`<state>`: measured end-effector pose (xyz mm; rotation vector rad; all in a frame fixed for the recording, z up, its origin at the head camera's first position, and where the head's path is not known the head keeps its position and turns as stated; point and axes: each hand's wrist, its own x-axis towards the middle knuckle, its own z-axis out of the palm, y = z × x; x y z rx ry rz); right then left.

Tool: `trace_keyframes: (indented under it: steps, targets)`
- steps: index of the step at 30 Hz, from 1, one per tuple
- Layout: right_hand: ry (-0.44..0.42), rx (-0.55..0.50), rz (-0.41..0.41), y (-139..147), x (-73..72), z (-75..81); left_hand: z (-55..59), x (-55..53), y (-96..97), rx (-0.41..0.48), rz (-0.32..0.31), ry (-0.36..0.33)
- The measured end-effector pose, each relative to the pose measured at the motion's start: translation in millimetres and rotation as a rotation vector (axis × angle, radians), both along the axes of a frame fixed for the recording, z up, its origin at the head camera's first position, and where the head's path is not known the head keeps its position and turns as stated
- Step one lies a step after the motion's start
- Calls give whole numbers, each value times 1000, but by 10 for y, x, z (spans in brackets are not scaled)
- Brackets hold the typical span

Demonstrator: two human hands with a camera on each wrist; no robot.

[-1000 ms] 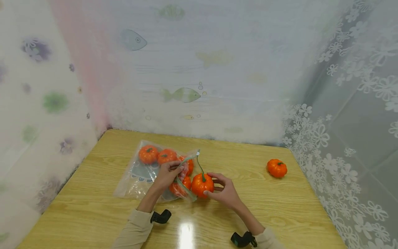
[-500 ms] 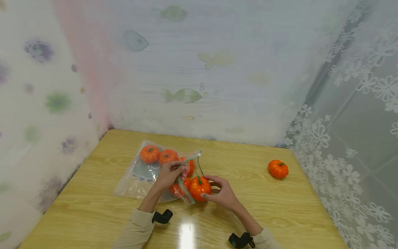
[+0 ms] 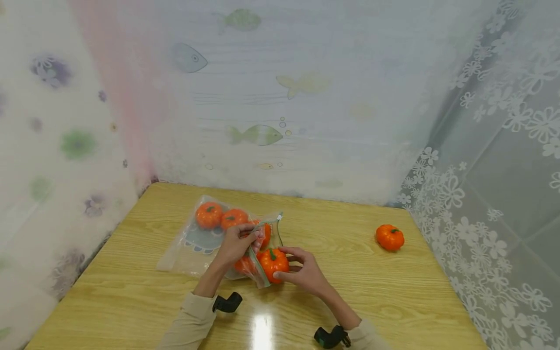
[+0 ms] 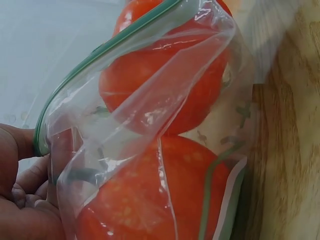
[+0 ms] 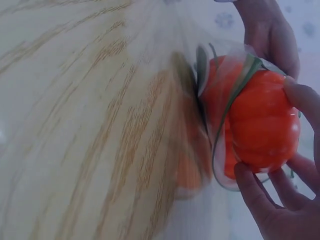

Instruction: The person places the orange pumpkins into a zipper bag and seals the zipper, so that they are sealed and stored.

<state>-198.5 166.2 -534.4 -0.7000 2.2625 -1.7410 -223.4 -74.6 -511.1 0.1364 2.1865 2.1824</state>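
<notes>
A clear zip bag (image 3: 175, 260) with a green zip strip (image 4: 75, 75) lies on the table, its mouth facing right. Several small orange pumpkins (image 3: 208, 215) show through its plastic. With thumb and fingers, my left hand (image 3: 233, 247) pinches the upper edge of the mouth and holds it raised. My right hand (image 3: 308, 273) grips another orange pumpkin (image 3: 274, 262) with a green stem, thumb on one side and fingers on the other. In the right wrist view this pumpkin (image 5: 265, 120) sits at the bag's mouth, its front part inside the green-edged opening.
One more orange pumpkin (image 3: 390, 237) lies alone at the right of the wooden table (image 3: 341, 228). Patterned curtains (image 3: 332, 121) stand along the table's back and sides. A black wrist mount (image 3: 227, 302) sits on the left wrist, and a matching one on the right.
My right hand has moved left, bringing its pumpkin from beside the bag's mouth into the opening. My left hand keeps its pinch on the bag's edge.
</notes>
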Motion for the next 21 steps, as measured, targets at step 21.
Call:
trace_keyframes:
  steps: [21]
  targets:
    - [26,13,-41,-400,-108,-37,178,-92,-92,-126,-36,71]
